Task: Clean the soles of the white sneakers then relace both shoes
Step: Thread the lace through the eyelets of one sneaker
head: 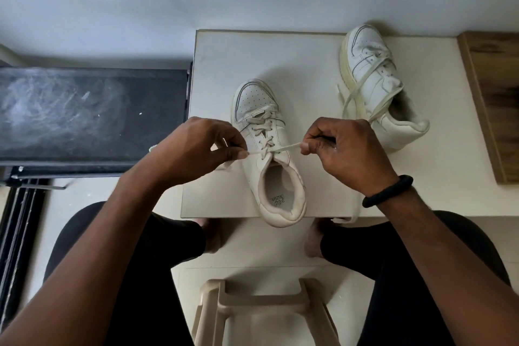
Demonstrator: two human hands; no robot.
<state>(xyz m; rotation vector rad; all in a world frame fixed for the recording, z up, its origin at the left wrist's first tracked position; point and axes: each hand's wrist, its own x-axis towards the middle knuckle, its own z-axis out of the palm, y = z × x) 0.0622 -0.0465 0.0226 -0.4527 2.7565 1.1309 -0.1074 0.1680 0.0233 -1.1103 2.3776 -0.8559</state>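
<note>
- White leather marks the near sneaker (269, 166), which is stood upright on the pale table (219, 70), its heel overhanging the table's front edge and its toe pointed away.
- The lace (283, 147) is pulled taut to either side of this sneaker's top eyelets.
- The left hand (196, 146) is held just left of the sneaker, thumb and forefinger pinched shut on one lace end.
- The right hand (342, 149) is held just right of it, fingers curled tight around the other end; a black wristband (389, 190) is worn.
- The second sneaker (379, 87) is seen beyond and right of the first, tilted, with loose laces draped over it.
- A black dusty slab (84, 118) is set left of the sneaker, a wooden board (494, 98) far right, a beige stool (261, 306) below.
</note>
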